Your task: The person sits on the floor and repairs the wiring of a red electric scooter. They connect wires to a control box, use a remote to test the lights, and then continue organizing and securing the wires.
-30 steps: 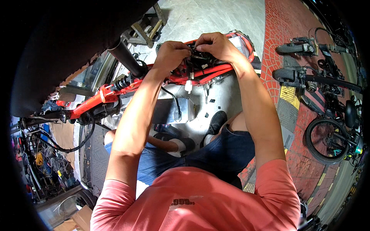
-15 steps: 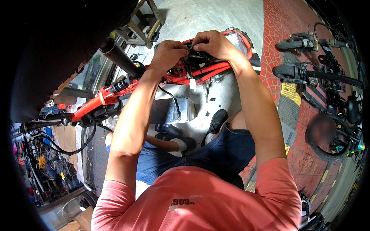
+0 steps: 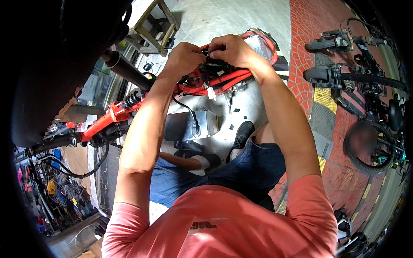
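Observation:
My left hand [image 3: 185, 59] and my right hand [image 3: 228, 51] meet at the top of a red vehicle frame [image 3: 236, 77], over a bundle of black wiring [image 3: 214, 68]. Fingers of both are curled and pinched close together; what they grip is too small and hidden to make out. A white connector [image 3: 211, 93] dangles beneath the wiring. Below the frame sits a silver metal case [image 3: 178, 127] with a black plugged cable [image 3: 187, 107] running up from it. A black post [image 3: 129, 73] leans up to the left of my left hand.
A stool [image 3: 146, 30] stands upper left. Kick scooters [image 3: 320, 76] and a bicycle wheel [image 3: 368, 170] line the red paving [image 3: 301, 64] at right. Tangled parts and cables [image 3: 51, 193] crowd the lower left, beside the hanging brake hoses [image 3: 86, 174]. My feet [image 3: 241, 135] are under the frame.
Both hands have shifted slightly up and left while staying pinched at the wiring. The white connector sits a little differently, and the view has moved slightly.

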`<state>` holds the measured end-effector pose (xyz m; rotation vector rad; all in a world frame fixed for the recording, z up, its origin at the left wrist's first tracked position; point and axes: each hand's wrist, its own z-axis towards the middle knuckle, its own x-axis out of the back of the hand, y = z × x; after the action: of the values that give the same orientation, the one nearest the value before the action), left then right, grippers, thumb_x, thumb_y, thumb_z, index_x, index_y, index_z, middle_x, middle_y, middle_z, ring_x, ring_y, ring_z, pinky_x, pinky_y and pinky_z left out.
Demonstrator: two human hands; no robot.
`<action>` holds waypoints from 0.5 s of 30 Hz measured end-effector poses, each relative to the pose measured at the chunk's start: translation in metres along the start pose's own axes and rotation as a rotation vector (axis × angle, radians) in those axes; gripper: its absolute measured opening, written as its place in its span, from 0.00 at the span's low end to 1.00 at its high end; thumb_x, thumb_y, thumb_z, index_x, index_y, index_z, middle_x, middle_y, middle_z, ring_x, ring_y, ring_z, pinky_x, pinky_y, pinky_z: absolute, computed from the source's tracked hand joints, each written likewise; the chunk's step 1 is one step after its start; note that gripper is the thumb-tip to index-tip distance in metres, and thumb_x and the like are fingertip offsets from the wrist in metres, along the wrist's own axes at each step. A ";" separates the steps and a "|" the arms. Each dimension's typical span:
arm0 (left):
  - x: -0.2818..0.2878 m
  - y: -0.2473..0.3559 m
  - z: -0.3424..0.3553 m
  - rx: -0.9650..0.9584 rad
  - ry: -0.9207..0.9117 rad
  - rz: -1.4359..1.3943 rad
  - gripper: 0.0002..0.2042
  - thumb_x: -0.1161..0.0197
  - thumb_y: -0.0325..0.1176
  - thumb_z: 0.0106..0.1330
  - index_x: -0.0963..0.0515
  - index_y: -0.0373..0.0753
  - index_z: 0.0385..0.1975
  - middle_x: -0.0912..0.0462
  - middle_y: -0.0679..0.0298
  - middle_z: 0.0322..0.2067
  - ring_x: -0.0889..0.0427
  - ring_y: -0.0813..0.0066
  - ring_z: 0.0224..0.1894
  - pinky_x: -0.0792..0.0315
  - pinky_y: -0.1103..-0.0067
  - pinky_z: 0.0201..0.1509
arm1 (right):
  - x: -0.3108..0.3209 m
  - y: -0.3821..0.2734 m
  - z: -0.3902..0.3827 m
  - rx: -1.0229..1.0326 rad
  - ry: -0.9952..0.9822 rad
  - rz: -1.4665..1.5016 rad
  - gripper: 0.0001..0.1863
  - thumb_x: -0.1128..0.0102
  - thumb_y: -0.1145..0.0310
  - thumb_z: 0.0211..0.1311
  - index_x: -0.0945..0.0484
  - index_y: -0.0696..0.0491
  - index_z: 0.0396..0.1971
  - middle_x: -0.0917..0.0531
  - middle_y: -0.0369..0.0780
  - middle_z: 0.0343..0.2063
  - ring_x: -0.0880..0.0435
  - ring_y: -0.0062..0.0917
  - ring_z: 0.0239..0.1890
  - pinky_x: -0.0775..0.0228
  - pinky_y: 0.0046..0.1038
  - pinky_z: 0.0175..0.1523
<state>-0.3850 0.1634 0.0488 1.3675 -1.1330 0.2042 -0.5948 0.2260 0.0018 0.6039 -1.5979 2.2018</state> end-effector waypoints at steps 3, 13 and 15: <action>0.001 0.003 0.002 -0.064 0.010 0.131 0.15 0.31 0.36 0.57 0.11 0.31 0.39 0.12 0.54 0.26 0.12 0.66 0.30 0.20 0.69 0.39 | 0.000 -0.002 0.000 0.042 0.008 -0.062 0.09 0.29 0.70 0.61 0.13 0.57 0.39 0.10 0.41 0.29 0.13 0.24 0.33 0.23 0.30 0.41; 0.008 0.001 -0.010 0.065 -0.135 -0.302 0.09 0.35 0.33 0.69 0.13 0.35 0.39 0.18 0.69 0.24 0.24 0.82 0.21 0.30 0.80 0.22 | 0.002 -0.003 0.002 0.043 -0.030 -0.085 0.10 0.29 0.70 0.60 0.13 0.57 0.39 0.10 0.41 0.30 0.13 0.25 0.33 0.23 0.31 0.41; 0.005 -0.001 -0.010 0.037 -0.125 -0.350 0.08 0.35 0.33 0.69 0.14 0.36 0.37 0.18 0.70 0.24 0.26 0.82 0.19 0.32 0.81 0.21 | 0.002 -0.003 0.001 0.058 -0.017 -0.078 0.10 0.29 0.70 0.60 0.13 0.57 0.39 0.10 0.41 0.30 0.14 0.25 0.33 0.23 0.31 0.41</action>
<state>-0.3770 0.1691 0.0533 1.6044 -0.9759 -0.1152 -0.5951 0.2257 0.0052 0.6917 -1.4964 2.1980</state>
